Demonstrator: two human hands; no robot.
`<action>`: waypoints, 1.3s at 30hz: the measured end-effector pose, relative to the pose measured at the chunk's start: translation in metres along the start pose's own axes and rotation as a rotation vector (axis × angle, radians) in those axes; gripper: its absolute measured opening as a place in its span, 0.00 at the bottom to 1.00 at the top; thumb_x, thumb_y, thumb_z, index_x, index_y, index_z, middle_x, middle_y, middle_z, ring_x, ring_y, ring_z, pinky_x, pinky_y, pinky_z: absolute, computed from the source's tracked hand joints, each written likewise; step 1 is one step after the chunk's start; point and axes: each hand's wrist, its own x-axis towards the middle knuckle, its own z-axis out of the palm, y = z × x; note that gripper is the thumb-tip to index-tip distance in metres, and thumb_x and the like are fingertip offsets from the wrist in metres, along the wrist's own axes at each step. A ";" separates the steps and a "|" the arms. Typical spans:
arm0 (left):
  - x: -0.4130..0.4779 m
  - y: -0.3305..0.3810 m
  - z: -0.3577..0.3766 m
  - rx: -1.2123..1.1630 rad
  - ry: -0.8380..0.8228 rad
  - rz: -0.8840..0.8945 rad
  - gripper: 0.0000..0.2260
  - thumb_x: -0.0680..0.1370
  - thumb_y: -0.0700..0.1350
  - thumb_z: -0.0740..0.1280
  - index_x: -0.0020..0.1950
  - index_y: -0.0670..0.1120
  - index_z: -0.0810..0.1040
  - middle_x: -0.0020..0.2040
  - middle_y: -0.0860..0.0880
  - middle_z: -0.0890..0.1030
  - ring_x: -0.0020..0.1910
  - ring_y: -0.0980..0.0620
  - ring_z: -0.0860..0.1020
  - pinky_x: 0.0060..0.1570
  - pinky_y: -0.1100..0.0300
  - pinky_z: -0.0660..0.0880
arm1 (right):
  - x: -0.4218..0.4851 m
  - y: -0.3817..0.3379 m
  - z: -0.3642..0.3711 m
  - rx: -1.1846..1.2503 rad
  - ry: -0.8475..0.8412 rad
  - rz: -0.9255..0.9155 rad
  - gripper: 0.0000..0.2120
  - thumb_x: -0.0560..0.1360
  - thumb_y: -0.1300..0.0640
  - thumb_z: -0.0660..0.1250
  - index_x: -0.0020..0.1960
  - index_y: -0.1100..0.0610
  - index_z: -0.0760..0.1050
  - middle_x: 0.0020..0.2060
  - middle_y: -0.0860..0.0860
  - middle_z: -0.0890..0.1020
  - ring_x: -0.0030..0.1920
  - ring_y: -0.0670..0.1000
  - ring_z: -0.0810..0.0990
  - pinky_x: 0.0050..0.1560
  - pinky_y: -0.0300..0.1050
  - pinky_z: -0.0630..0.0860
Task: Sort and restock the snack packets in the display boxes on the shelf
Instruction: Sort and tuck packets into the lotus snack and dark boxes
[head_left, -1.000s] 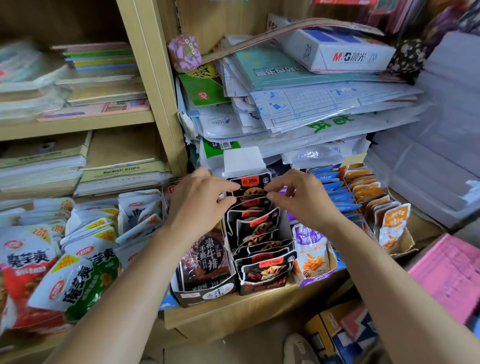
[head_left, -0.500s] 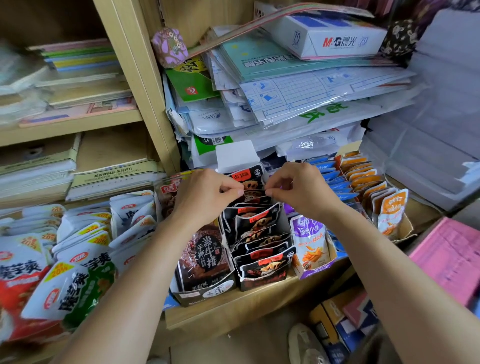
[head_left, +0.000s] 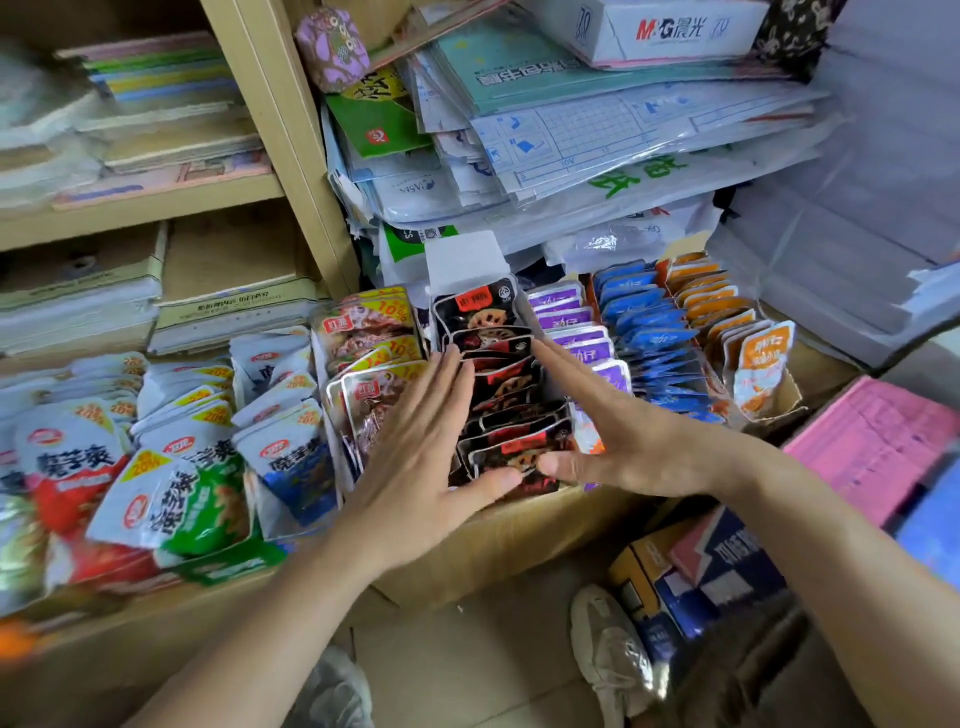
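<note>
A row of black snack packets (head_left: 493, 374) stands in a narrow display box (head_left: 465, 257) on the wooden shelf (head_left: 493, 540). My left hand (head_left: 415, 457) lies flat against the row's left side, fingers straight, its thumb at the front packet. My right hand (head_left: 608, 426) presses the right side the same way, its thumb touching the front packet. Brown beef packets (head_left: 369, 338) stand left of the black row; purple packets (head_left: 576, 327), blue packets (head_left: 644, 332) and orange packets (head_left: 748, 348) stand to its right.
White, red and green snack bags (head_left: 171, 467) fill the shelf's left part. Stacked paper and plastic sleeves (head_left: 597, 140) and a white M&G box (head_left: 670, 31) lie behind the display boxes. A pink stack (head_left: 872, 441) sits at the right, with boxes (head_left: 701, 571) and a shoe (head_left: 608, 649) on the floor below.
Both hands let go of the rear black packets they were pinching, moved toward the front and opened flat against the two sides of the black row. The camera came closer.
</note>
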 end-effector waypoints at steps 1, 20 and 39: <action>0.002 0.000 0.003 0.007 0.024 -0.009 0.41 0.79 0.69 0.55 0.82 0.52 0.39 0.81 0.58 0.35 0.79 0.62 0.35 0.78 0.57 0.40 | 0.002 0.002 0.005 -0.050 0.031 -0.011 0.49 0.73 0.34 0.63 0.82 0.48 0.39 0.81 0.42 0.39 0.79 0.38 0.37 0.82 0.52 0.46; 0.039 -0.008 -0.013 -0.150 0.202 -0.009 0.36 0.75 0.64 0.64 0.81 0.55 0.60 0.82 0.57 0.57 0.80 0.60 0.53 0.78 0.53 0.52 | 0.021 0.006 0.028 -0.127 0.522 0.031 0.45 0.75 0.45 0.74 0.82 0.51 0.51 0.81 0.50 0.57 0.81 0.51 0.52 0.80 0.48 0.53; 0.157 -0.011 -0.073 0.125 0.019 -0.016 0.15 0.76 0.41 0.75 0.61 0.55 0.84 0.47 0.49 0.85 0.44 0.52 0.81 0.51 0.55 0.79 | -0.009 -0.004 0.070 0.021 0.541 0.015 0.44 0.79 0.49 0.70 0.82 0.47 0.43 0.80 0.46 0.59 0.78 0.45 0.60 0.75 0.44 0.65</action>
